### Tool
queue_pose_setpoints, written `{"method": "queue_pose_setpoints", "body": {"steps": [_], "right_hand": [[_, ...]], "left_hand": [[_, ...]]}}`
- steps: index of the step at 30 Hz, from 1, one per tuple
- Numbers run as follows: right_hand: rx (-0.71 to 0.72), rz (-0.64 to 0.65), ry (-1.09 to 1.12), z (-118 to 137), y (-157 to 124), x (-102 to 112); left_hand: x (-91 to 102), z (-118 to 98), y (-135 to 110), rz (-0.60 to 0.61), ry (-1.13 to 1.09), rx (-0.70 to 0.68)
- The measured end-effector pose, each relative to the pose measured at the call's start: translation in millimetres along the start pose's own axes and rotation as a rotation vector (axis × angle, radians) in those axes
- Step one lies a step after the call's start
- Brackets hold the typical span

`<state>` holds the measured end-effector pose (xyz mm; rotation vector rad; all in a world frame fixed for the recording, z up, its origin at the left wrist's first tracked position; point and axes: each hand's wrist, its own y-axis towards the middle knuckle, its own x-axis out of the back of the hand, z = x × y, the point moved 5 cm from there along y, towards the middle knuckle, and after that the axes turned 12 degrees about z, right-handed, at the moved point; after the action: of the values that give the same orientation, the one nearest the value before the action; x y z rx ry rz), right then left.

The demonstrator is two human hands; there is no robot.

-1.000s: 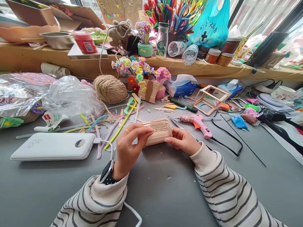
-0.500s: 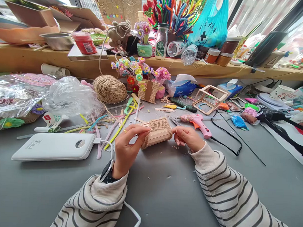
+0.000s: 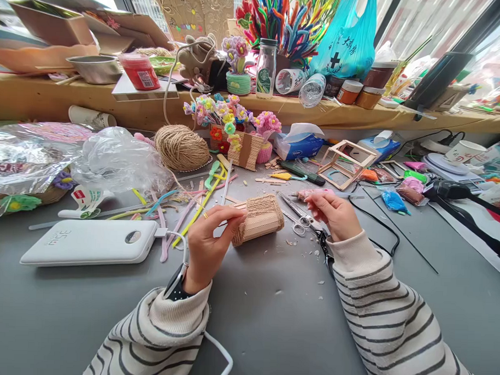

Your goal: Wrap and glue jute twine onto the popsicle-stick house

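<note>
My left hand (image 3: pixel 211 238) is closed round the left end of a small barrel of wooden sticks (image 3: pixel 260 219), half wound with brown twine, which lies on its side on the grey table (image 3: pixel 270 308). To the right of the barrel, my right hand (image 3: pixel 335 213) is apart from it, its fingers curled over the pink glue gun (image 3: pixel 306 194). Only the gun's nozzle end shows past my fingers. Small scissors (image 3: pixel 298 217) lie between the barrel and my right hand. A strand runs from the barrel toward the ball of twine (image 3: pixel 181 147).
A white power bank (image 3: pixel 90 241) with its cable lies at the left. Pipe cleaners (image 3: pixel 192 204), a clear plastic bag (image 3: pixel 115 158), a tissue pack (image 3: pixel 298 145), a wooden frame (image 3: pixel 347 161) and a black cable (image 3: pixel 379 230) crowd the far half. Crumbs dot the table by the barrel.
My right hand has let go of the barrel's right end and moved right and away onto the glue gun, uncovering the scissors. My left hand keeps the barrel, now slightly turned.
</note>
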<state>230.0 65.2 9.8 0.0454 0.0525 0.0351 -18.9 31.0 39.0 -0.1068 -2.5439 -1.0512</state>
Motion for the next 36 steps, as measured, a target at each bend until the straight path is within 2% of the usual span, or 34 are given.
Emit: {"method": "queue_pose_setpoints", "body": {"steps": [4, 11, 13, 16, 18, 22, 26, 27, 31, 36], "right_hand": [[0.063, -0.152, 0.067, 7, -2, 13], [0.245, -0.548, 0.068, 20, -10, 46], [0.292, -0.608, -0.016, 22, -12, 52], [0.386, -0.671, -0.282, 28, -17, 53], [0.405, -0.614, -0.375, 28, -18, 46], [0.219, -0.261, -0.251, 14, -11, 13], [0.309, -0.090, -0.286, 15, -12, -22], [0.295, -0.053, -0.274, 14, -12, -28], [0.146, 0.012, -0.094, 4, -8, -35], [0.076, 0.020, -0.011, -1, -4, -35]], "left_hand": [[-0.1, 0, 0, 0.004, -0.004, 0.008], [-0.4, -1, 1, -0.005, 0.011, 0.021], [-0.4, 0, 1, -0.006, 0.015, 0.025], [-0.4, 0, 1, -0.004, 0.011, 0.031], [-0.4, 0, 1, -0.004, 0.009, 0.031], [-0.8, -1, 0, 0.004, 0.012, 0.017], [-1.2, -1, 1, 0.009, -0.003, 0.010], [-1.2, -2, 1, 0.010, -0.005, 0.010], [-1.5, -3, 1, 0.013, 0.002, 0.001], [-1.5, -3, 0, 0.010, 0.001, -0.004]]}}
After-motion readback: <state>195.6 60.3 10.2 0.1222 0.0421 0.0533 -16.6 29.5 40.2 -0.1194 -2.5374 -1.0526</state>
